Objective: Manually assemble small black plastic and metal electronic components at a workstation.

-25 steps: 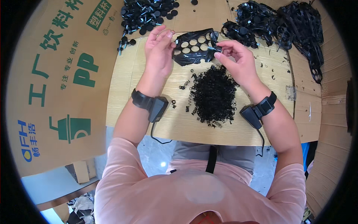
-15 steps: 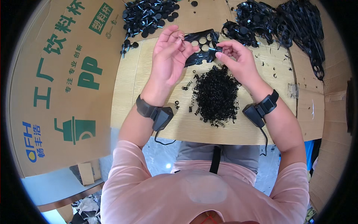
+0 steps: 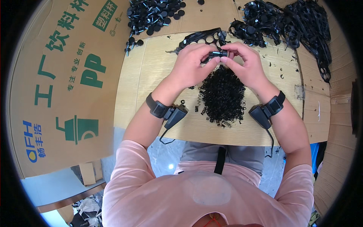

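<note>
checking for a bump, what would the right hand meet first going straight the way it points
Beyond the black-headed bolt that the right hand holds, likely the left hand; depth is unclear, so the two may already touch.

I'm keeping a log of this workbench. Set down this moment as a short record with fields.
Right hand: pinching a black-headed bolt
Left hand: fingertips at the bolt; grip unclear
Below the hands: pile of black springs on the table
Beyond the hands: black sheet with holes
Far left: heap of similar bolts
</note>
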`<state>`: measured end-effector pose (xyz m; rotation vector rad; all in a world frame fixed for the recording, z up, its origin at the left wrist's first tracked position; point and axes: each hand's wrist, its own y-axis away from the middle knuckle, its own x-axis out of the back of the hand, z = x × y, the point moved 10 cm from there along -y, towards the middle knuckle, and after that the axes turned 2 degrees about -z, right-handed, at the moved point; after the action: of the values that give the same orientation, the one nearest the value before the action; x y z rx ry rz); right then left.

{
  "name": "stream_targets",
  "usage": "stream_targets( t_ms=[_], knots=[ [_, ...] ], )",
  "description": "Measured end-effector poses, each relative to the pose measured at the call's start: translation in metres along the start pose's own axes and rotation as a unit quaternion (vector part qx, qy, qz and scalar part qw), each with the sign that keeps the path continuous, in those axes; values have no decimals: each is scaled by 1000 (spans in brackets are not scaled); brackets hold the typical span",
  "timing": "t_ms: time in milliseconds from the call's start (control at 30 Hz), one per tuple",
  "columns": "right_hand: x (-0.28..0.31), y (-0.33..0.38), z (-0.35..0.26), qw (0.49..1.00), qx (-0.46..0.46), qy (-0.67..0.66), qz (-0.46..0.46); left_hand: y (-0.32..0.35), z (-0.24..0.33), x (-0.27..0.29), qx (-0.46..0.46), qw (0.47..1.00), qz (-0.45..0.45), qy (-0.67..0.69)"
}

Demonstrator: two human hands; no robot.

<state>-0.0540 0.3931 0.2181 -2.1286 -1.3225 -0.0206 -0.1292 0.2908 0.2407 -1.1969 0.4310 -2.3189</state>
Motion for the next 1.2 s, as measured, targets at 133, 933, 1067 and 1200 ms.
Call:
stream_targets(
  t_ms=[133,933,1067,1200],
  knots=[
    [-1,0,-5,1000,13,-7,9,-2,-1,8,-7,998,12,-59],
    [3,-1,-1,999,3,33,14,6,-78,48,116,671,178,710],
    [3,0,-2,999,20,48,16,0,-13,0,96,909,-15,405],
    [3,-1,7,1000,26,5,14,11,-26,-8,110,964,71,231]
  ],
)
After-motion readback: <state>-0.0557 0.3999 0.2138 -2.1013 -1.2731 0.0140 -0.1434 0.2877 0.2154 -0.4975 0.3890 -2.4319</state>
